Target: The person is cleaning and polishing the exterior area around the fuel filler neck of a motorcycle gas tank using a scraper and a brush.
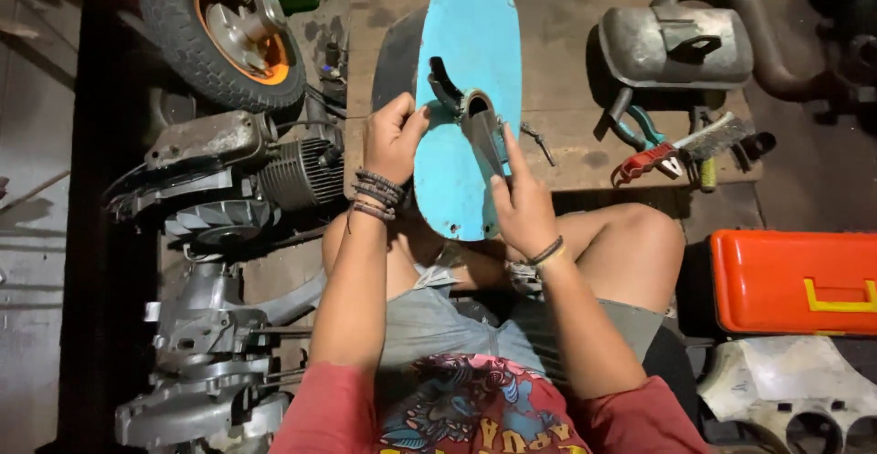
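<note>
At the centre of the frame a light blue panel [457,171] — a long, rounded body cover with chipped paint — stands tilted between the person's knees, its lower end near the lap and its upper end reaching to the top edge, so that the face with the fitting is turned up toward the eyes; the left hand [393,139] curls around the panel's left edge, thumb on the blue face, steadying it against tipping; the right hand [523,200] sits on the right side, its fingers closed lightly about a grey metal bracket [481,134] that hangs from an oval hole in the panel, the index finger stretched up along it — a grip that keeps the piece from swinging; a dark curved lever [442,82] sticks out just above the hole; behind the panel, in the upper middle, a wooden board [566,134] serves as a low bench, and on it, within reach at upper right, lie red-handled pliers [644,162], a wire brush [713,134] and a grey exhaust muffler [676,47]; a loose bolt [537,137] rests just beside the panel; at left an engine [228,180] lies on the floor with a wheel [224,29] in the upper left; an orange toolbox [793,280] sits at right
</note>
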